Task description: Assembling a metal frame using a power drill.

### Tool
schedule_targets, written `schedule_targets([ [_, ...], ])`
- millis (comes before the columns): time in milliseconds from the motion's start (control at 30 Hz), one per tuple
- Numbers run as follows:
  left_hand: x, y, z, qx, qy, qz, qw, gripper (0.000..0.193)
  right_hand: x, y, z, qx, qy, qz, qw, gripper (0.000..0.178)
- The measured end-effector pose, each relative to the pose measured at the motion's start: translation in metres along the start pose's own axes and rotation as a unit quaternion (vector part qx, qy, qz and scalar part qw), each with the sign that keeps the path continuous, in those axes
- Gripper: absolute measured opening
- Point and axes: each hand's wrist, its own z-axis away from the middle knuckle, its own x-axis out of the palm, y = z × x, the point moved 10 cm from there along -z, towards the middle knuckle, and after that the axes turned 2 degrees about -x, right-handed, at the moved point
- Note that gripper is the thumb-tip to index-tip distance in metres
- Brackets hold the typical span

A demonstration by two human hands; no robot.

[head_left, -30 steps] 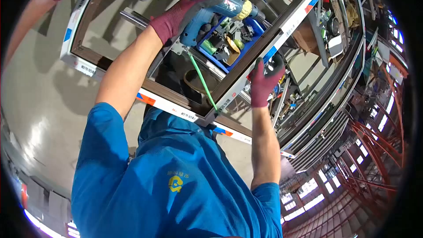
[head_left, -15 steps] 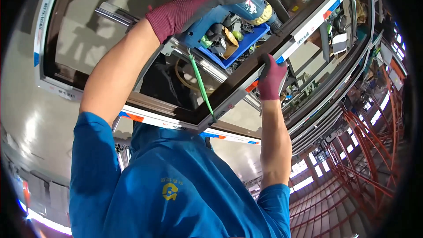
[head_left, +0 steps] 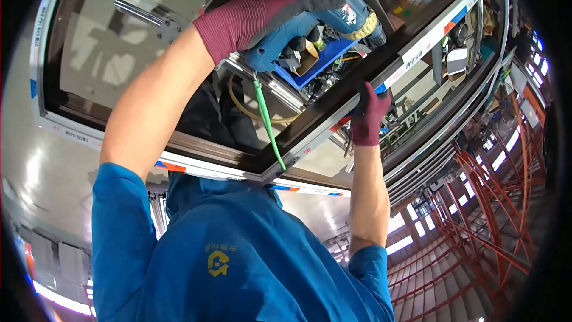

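My left hand [head_left: 271, 15], in a maroon glove with dark grip coating, is wrapped around a blue cordless drill [head_left: 347, 1]. Yellow material rings the drill's front end, which points to the right. A green strap [head_left: 264, 110] hangs from its base and runs down across the frame corner. My right hand [head_left: 370, 116], gloved alike, is closed on the dark brown metal frame [head_left: 325, 120], with its fingertips partly hidden by the bar. Under the drill sits a blue tray [head_left: 325, 58] of small parts, partly covered by the tool.
White and coloured tape [head_left: 411, 56] runs along the frame's edges. A shiny metal rail [head_left: 140, 12] lies beyond the frame opening at left. More long frame bars [head_left: 441, 134] curve past on the right. Red metal racks [head_left: 488, 220] stand farther right.
The drill and my left hand have shifted slightly right, covering more of the blue tray. My right hand appears slightly lower, still on the frame. The whole view has moved a little.
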Motion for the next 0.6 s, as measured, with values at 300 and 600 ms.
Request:
schedule_targets([
  [300, 0.039, -0.023, 0.024, -0.545, -0.133, 0.518, 0.646, 0.053, 0.012, -0.014, 0.008, -0.032, -0.021, 0.096, 0.995, 0.017],
  [600, 0.030, -0.010, 0.019, -0.520, -0.286, 0.325, 0.736, 0.072, 0.015, -0.026, 0.014, -0.137, -0.064, 0.278, 0.949, 0.019],
])
